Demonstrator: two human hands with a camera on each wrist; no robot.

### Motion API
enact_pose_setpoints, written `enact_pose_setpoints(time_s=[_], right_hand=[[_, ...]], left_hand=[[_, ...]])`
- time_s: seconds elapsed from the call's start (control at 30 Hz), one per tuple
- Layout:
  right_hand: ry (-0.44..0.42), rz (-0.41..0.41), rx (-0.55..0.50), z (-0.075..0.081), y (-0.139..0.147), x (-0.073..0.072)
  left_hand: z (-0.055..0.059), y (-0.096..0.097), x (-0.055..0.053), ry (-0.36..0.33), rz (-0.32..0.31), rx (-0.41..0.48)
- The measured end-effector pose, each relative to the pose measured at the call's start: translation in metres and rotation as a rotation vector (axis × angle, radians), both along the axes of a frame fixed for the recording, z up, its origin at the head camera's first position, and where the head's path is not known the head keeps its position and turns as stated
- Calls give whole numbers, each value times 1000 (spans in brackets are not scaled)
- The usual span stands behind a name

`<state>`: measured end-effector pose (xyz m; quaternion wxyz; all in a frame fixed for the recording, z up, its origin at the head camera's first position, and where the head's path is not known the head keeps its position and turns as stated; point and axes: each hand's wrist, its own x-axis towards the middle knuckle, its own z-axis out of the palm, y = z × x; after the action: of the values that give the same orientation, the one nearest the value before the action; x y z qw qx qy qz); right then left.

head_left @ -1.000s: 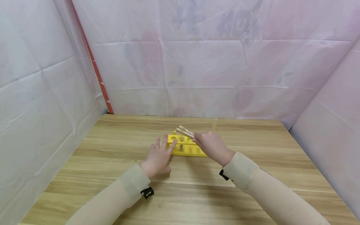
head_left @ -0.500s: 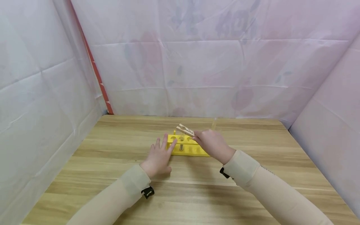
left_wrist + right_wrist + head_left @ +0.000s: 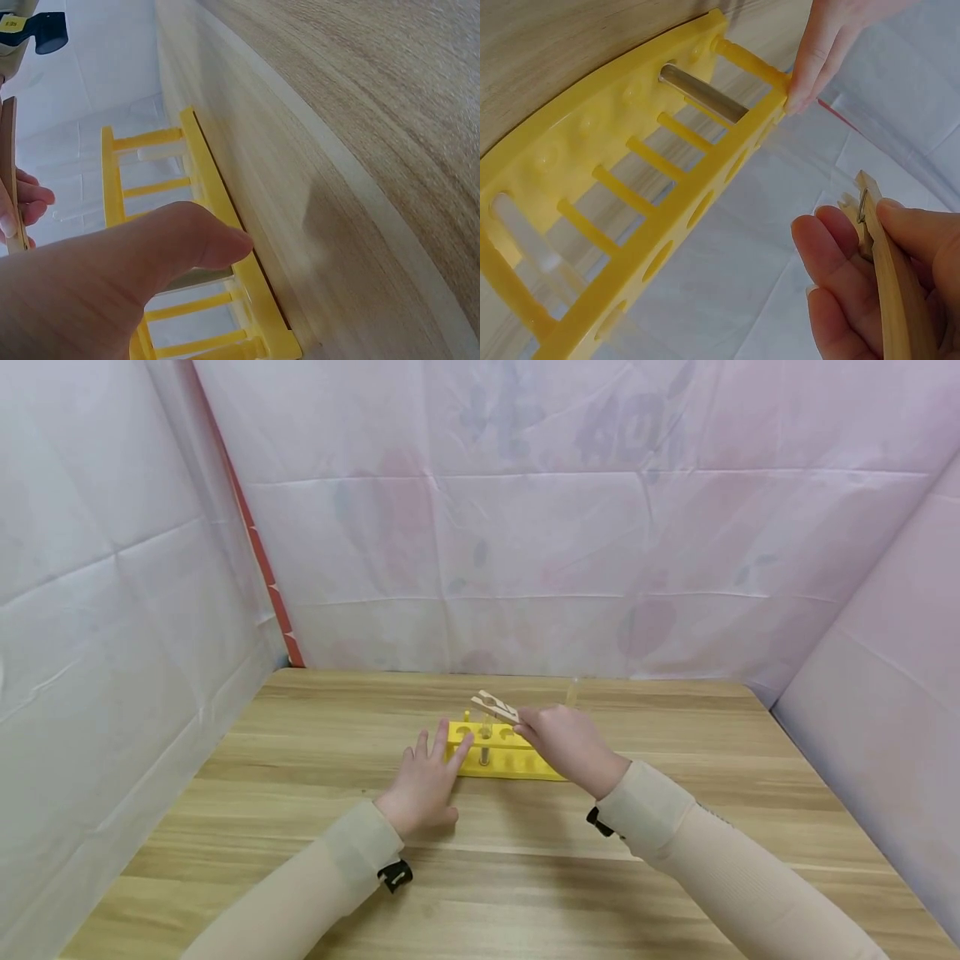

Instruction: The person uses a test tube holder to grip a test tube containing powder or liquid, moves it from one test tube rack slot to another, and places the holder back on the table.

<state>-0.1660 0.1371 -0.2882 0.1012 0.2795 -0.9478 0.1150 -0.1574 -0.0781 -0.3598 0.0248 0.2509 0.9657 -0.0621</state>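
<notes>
My right hand holds a wooden test tube clamp by its handles, with its tip pointing left above the yellow test tube rack. Beneath the clamp's tip, a clear test tube with dark contents low inside stands in the rack. I cannot tell whether the clamp grips that tube's top. My left hand lies at the rack's left end, fingers spread and touching it; its thumb shows in the left wrist view. In the right wrist view, a second tube with whitish contents stands at the rack's other end.
The rack stands on a wood-grain table. Pale patterned cloth hangs behind the table and along both sides. A red strip runs down the back left corner.
The clamp has turned slightly in my right hand, so the round opening at its tip shows more plainly. My left hand and the rack have stayed in place.
</notes>
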Motion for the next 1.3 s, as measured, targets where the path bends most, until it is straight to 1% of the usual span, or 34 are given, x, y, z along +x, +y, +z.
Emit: enact_pose_setpoints(time_s=[0.27, 0.53, 0.83, 1.1, 1.3], right_hand=[[15, 15, -27, 0, 0, 0], [29, 23, -42, 1, 0, -2], [-6, 0, -15, 3, 0, -1], [28, 19, -39, 6, 0, 2], [34, 11, -36, 7, -1, 1]], left_hand=[[-1, -1, -2, 3, -2, 1], [0, -1, -3, -25, 6, 2], [-2, -1, -2, -28, 8, 5], [-1, -1, -2, -32, 11, 10], [0, -1, 0, -28, 9, 4]])
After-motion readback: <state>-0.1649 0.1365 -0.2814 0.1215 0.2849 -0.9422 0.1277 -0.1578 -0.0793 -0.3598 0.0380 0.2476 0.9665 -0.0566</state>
